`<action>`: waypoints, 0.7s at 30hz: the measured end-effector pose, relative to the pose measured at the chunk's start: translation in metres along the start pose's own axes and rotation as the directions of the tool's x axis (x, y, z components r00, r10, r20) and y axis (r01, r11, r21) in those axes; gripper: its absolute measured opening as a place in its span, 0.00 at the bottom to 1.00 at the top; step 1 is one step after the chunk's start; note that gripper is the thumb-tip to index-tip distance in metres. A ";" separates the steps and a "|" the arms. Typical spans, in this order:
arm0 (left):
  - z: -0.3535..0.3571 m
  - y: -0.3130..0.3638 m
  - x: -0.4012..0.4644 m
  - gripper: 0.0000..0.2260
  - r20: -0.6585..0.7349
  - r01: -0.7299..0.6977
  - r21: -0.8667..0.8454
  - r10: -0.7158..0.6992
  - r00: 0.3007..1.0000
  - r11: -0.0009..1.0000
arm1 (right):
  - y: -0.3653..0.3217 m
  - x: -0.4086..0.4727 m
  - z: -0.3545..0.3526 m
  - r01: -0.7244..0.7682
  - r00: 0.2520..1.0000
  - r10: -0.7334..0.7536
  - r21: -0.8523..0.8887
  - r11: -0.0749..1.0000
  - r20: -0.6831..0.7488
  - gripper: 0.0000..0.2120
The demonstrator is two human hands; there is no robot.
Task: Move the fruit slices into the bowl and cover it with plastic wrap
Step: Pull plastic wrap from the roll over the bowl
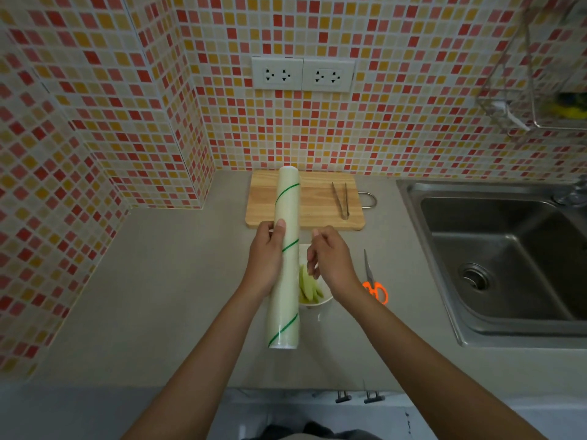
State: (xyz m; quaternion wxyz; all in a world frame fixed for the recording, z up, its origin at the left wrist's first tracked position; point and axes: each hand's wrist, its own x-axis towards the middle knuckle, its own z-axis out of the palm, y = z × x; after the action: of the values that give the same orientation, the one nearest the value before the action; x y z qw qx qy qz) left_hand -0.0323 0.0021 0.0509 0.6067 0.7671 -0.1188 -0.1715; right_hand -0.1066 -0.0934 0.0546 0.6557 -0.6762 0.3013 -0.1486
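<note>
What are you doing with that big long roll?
A person holds a roll of plastic wrap in the left hand, above a white bowl of green fruit slices. The right hand is beside the roll with fingers curled, seemingly feeling for the wrap's edge. The bowl is not covered yet. Tongs lie on the cutting board, and orange scissors lie on the counter.

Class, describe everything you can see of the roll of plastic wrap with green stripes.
The long pale roll of plastic wrap with green diagonal stripes is held above the grey countertop, partly hiding the white bowl of green fruit slices. It points away from the person. The left hand grips its middle; the right hand hovers beside it, fingers curled.
</note>
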 end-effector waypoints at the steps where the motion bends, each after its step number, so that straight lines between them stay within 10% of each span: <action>1: -0.001 0.001 0.003 0.14 -0.010 0.000 0.000 0.000 1.000 1.000 | 0.002 -0.006 0.002 -0.042 0.998 0.042 -0.002 0.999 0.040 0.12; 21: 0.004 -0.001 0.019 0.15 -0.100 0.006 0.003 -0.006 0.995 1.000 | 0.012 -0.045 0.015 -0.105 0.994 0.105 0.171 0.980 0.012 0.09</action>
State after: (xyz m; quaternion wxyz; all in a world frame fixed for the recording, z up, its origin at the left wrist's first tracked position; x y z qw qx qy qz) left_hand -0.0166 -0.0085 0.0472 0.6101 0.7760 -0.0863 -0.1346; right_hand -0.1357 -0.0539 0.0503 0.7189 -0.6005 0.3217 -0.1382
